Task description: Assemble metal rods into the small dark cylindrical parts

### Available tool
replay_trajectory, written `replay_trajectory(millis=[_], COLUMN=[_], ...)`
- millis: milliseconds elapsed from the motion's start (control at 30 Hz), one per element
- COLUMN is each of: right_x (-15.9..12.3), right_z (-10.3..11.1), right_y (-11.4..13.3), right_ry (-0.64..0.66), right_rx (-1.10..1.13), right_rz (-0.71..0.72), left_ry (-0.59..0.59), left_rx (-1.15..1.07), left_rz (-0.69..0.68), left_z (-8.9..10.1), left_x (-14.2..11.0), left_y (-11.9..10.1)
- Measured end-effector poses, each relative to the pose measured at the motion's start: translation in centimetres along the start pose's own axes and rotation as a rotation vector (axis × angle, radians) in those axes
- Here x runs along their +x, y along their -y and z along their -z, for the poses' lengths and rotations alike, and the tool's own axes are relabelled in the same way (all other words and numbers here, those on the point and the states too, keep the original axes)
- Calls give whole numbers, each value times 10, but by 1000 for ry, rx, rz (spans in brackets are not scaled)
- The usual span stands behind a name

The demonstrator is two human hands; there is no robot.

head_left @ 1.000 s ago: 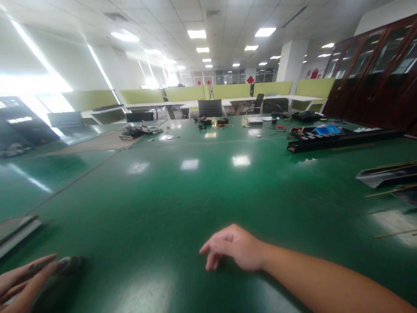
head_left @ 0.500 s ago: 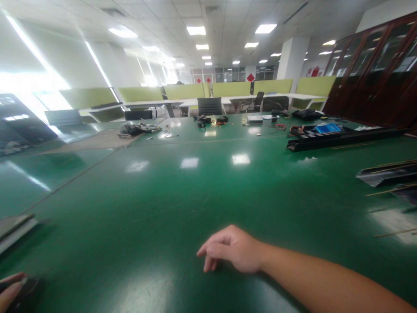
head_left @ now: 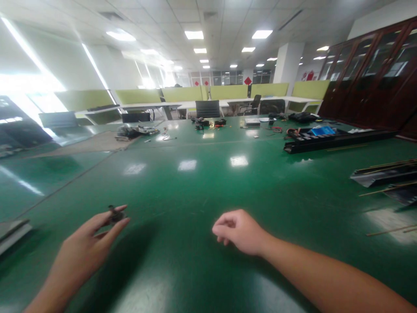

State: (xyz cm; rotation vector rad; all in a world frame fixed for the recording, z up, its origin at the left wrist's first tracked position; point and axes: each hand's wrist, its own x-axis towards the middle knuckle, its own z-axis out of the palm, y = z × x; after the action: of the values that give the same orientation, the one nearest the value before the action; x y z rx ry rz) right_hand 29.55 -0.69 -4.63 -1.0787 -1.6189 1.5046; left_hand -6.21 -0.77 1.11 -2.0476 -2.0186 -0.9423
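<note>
My left hand [head_left: 85, 245] is raised over the green tabletop [head_left: 176, 204] at the left. Its thumb and fingers pinch a small dark metal part [head_left: 116, 215], with a short round stub on top; its exact kind is too blurred to tell. My right hand [head_left: 241, 231] hovers low over the table in the middle, apart from the left one. Its fingers are curled in and the thumb lies against the index finger, with nothing visible between them.
A flat grey piece [head_left: 14, 234] lies at the left edge. To the right are dark metal channels [head_left: 381, 174] and thin brass-coloured rods [head_left: 391, 229]. Farther back sit a long black rail [head_left: 339, 140], a blue packet [head_left: 322, 131] and a heap of cables and parts [head_left: 135, 131].
My left hand has come from the lower left corner toward the middle, carrying the small metal part. My right hand has shifted slightly right and up, its fingers curling closed.
</note>
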Motion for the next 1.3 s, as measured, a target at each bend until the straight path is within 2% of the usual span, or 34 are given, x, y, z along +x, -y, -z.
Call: replay_trajectory(millis=[67, 167, 267, 333, 433, 500, 700, 833, 933, 1067, 1300], right_x=[2, 3, 1, 0, -1, -1, -1, 1, 1, -3, -3], right_z=[9, 21, 25, 24, 19, 17, 16, 15, 15, 16, 18], right_y=[0, -2, -6, -8, -10, -11, -13, -17, -19, -18, -17], right_ry=[-78, -234, -276, -262, -241, -240, -259, -250, -240, -227, -240], right_rx=[-195, -501, -580, -580, -580, -583, -588, -567, -569, -550, -480], right_rz=[36, 182, 268, 290, 285, 275, 248, 303, 326, 338, 318], left_ry=[112, 306, 397, 385, 355, 360, 220, 208, 203, 198, 172], left_rx=[-178, -345, -405, -369, -324, -354, -417, -523, -560, -593, -546], left_rz=[-26, -106, -277, -440, -644, -710, -642, -779, -823, -829, -755], left_z=[-24, -56, -82, -95, -107, -111, -113, -112, -111, -111, -115], left_x=[6, 10, 6, 1, -5, -8, -11, -15, -18, -19, -19], left_y=[-28, -80, -117, -127, -126, -122, -116, -118, -120, -121, -118])
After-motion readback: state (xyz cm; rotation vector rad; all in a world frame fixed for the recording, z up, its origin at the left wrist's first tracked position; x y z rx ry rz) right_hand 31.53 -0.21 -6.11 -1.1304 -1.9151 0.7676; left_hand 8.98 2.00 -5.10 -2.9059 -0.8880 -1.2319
